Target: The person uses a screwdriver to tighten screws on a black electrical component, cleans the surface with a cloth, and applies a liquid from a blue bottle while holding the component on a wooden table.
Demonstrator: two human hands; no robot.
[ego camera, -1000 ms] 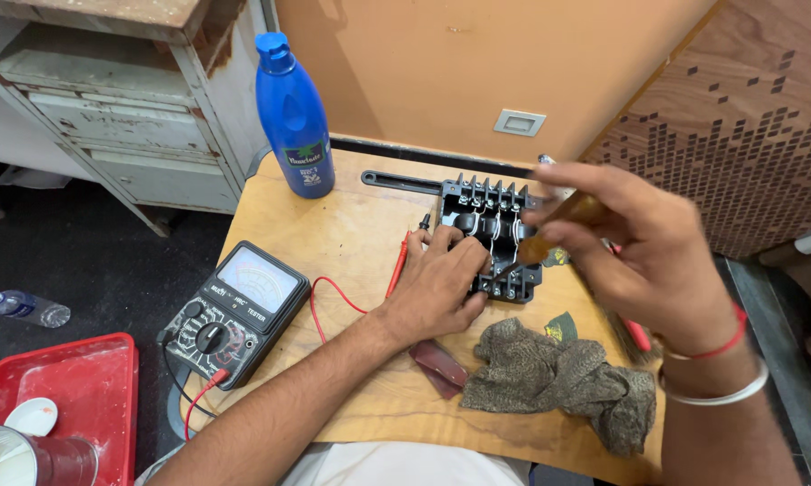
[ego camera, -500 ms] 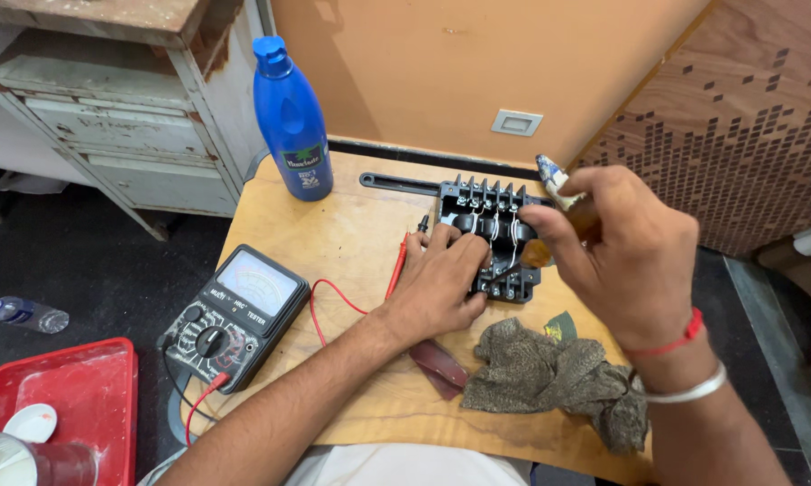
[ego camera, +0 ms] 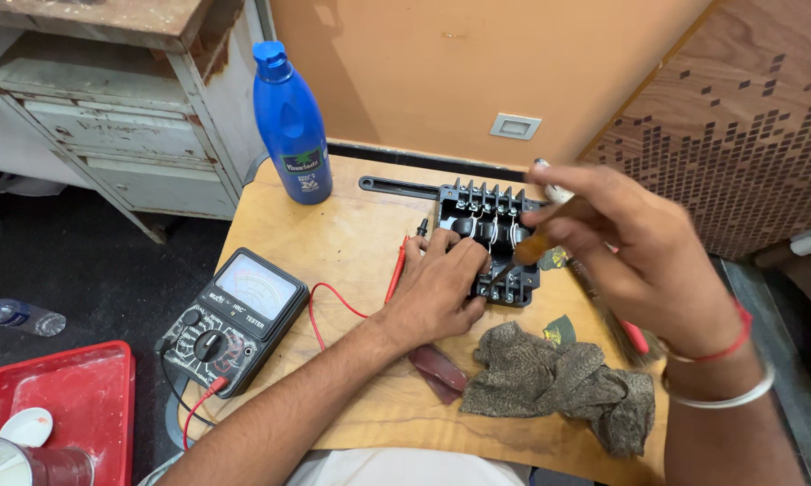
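Left hand (ego camera: 437,292) fingers press the black terminal block (ego camera: 488,241) flat; right hand (ego camera: 644,256) fingers grip the screwdriver (ego camera: 539,241); the tip should stay square on the screw.

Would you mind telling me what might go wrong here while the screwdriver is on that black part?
The screwdriver tip sits close beside the left hand steadying the black part; a slip could jab the fingers. The red lead runs under that wrist, so an arm movement may tug the meter, which overhangs the table edge. The blue bottle stands near the corner and could be knocked.
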